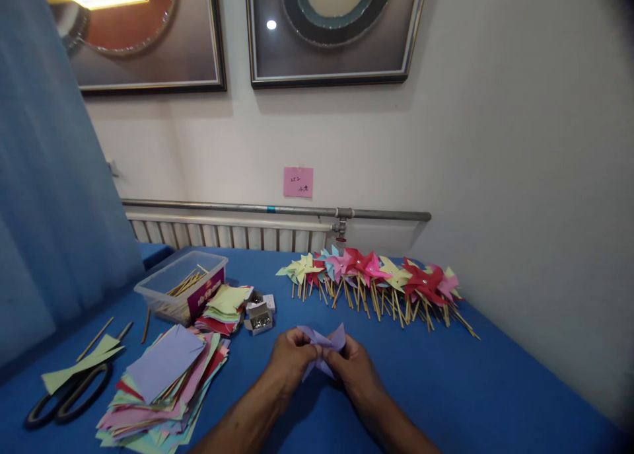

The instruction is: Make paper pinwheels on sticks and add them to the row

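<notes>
A purple paper pinwheel (pixel 335 338) with folded-in corners is held over the blue table, between my two hands. My left hand (pixel 292 360) is closed on its left side, thumb near the centre. From the right, my right hand (pixel 354 368) pinches it, thumb also at the middle. Whether a pin sits at its centre is hidden by the thumbs. Just left of my hands, a small box of metal pins (pixel 260 322) stands with its flaps up. A pile of coloured paper sheets (pixel 166 361), a purple one on top, lies farther left.
Many finished pinwheels on sticks (pixel 366 265) lie along the back right of the table. At left are a clear plastic tub (pixel 173 285) of sticks, a smaller paper stack (pixel 228 302), and scissors (pixel 82 391) under green paper strips. A blue curtain (pixel 59 176) hangs beside them.
</notes>
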The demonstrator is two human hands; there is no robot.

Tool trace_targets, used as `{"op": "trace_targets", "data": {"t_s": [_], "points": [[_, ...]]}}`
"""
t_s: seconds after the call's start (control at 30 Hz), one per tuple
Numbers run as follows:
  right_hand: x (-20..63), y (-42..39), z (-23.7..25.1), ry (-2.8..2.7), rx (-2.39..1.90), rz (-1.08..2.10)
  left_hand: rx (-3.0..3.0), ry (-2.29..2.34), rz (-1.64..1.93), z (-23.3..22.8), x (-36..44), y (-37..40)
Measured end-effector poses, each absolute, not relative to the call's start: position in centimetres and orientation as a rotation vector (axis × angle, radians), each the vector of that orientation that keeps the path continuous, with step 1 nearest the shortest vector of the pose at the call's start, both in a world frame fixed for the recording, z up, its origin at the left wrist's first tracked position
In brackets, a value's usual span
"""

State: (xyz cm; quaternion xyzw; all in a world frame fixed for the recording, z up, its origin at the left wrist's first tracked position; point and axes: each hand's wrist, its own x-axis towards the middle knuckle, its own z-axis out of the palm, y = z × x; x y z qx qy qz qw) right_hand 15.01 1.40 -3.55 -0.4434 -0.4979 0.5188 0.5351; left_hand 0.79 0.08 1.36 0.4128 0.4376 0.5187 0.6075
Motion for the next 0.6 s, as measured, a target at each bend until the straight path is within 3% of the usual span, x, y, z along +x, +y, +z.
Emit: {"op": "trace_targets", "data": {"t_s": [0.6], "points": [[14.8,1.2,-3.0,-1.098,-1.062,1.325,0.951,1.046,1.207,2.2,0.4,0.3]]}}
